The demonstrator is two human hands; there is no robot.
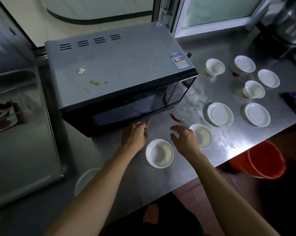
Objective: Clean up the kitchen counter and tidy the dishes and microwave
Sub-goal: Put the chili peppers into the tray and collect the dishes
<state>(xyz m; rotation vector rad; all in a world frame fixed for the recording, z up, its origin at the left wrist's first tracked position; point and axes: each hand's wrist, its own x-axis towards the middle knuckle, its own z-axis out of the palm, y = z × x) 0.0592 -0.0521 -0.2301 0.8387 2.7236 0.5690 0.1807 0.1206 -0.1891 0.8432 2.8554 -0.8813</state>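
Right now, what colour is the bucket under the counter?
Orange-red. The bucket shows best in the head view, at lower right.

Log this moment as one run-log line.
left hand: pinching red chili by microwave | right hand: open, above counter, near second chili | bowls, saucers: not yet gathered

open: counter [160,126] between hands | blocks: microwave [120,86] left, bowls [159,153] near
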